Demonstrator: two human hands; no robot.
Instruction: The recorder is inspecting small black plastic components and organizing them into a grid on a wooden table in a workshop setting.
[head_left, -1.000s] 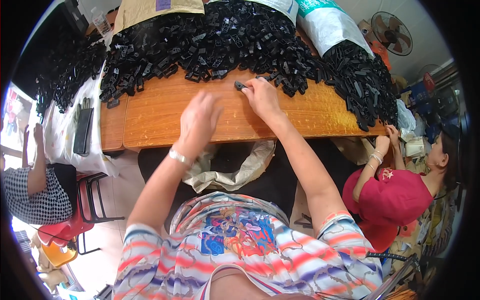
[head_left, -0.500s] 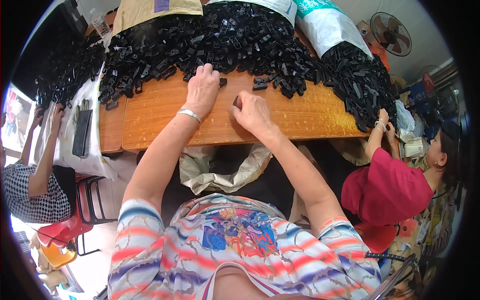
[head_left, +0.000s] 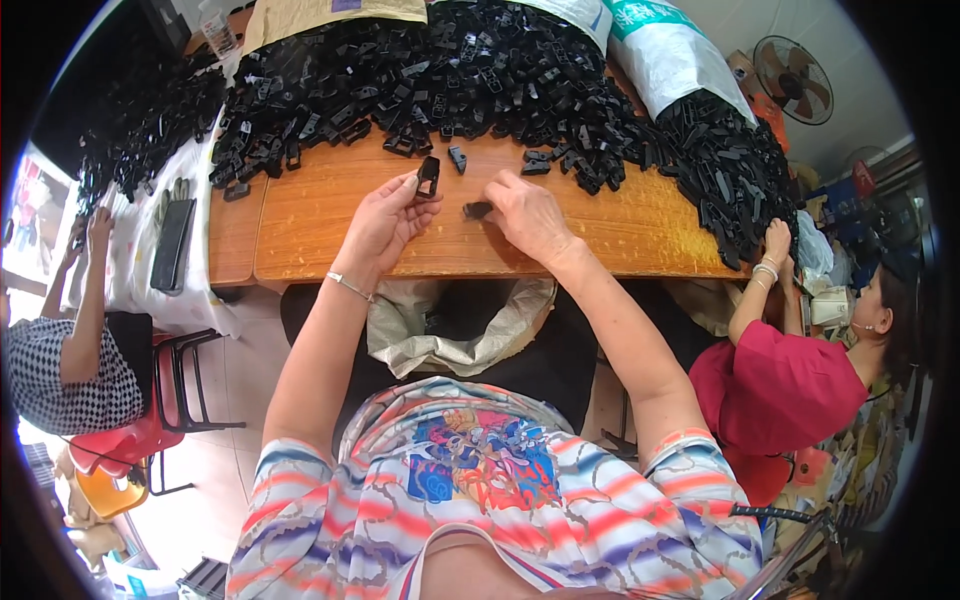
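Observation:
Between the thumb and fingers of my left hand [head_left: 388, 222] is a black hollow plastic part [head_left: 428, 177], its open frame turned upward above the wooden table [head_left: 340, 215]. Close by on the right, my right hand [head_left: 530, 215] is closed with a small dark plastic piece [head_left: 478, 210] at its fingertips; most of that piece's shape is hidden. A single loose black part [head_left: 457, 160] lies on the wood just beyond my hands. Past it spreads a large heap of black plastic parts [head_left: 400, 90].
An open woven sack [head_left: 440, 355] sits below the table edge at my lap. Filled sacks [head_left: 680, 75] lie at the back, spilling parts. A co-worker in red [head_left: 790, 385] handles longer black pieces [head_left: 715, 170] at right; another in a checked top [head_left: 75, 375] works at left.
My left hand has drawn back from the heap toward me, now with the hollow black part in it. My right hand has shifted slightly right, and its dark piece shows more.

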